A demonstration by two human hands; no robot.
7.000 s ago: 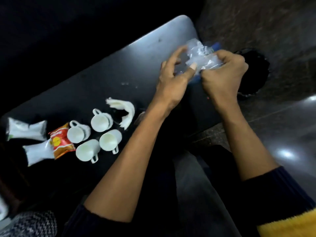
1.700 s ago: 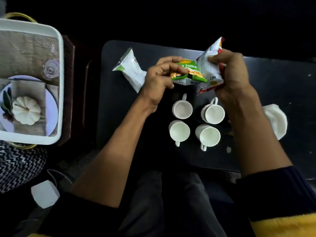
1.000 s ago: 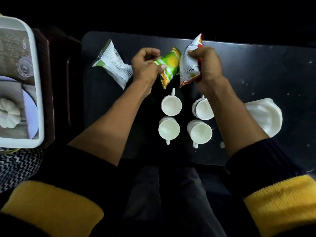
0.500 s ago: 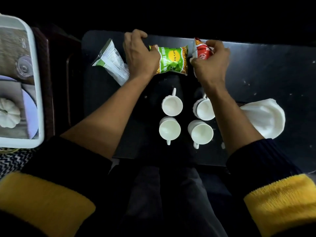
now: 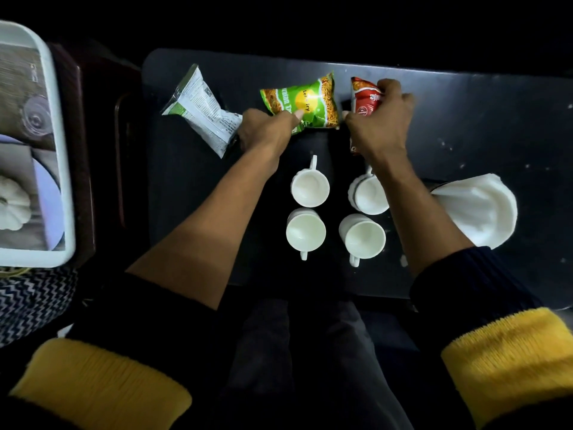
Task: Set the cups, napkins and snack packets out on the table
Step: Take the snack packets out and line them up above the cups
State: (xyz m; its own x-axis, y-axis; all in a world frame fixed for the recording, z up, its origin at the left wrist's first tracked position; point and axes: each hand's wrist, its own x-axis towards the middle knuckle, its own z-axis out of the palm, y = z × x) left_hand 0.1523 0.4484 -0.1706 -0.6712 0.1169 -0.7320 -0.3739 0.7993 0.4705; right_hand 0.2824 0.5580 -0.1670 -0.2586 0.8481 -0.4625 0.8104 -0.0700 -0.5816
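Several white cups (image 5: 309,188) stand in a square on the black table (image 5: 465,125), one half hidden under my right forearm. Beyond them a green snack packet (image 5: 313,102) lies flat, and my left hand (image 5: 266,130) pinches its near left corner. To its right, my right hand (image 5: 379,119) grips a red snack packet (image 5: 362,94) resting on the table. A white and green packet (image 5: 201,110) lies face down at the far left. A white napkin pile (image 5: 479,209) sits right of the cups.
A white tray (image 5: 66,193) with a plate, a pumpkin ornament and a glass stands on a dark side table to the left. A zigzag fabric (image 5: 34,299) lies below it. My legs are under the table's near edge.
Both hands have drawn back toward me. My left hand slid from the green packet's left end to its near corner, and the packet lies flat, slightly turned. My right hand still holds the red packet.
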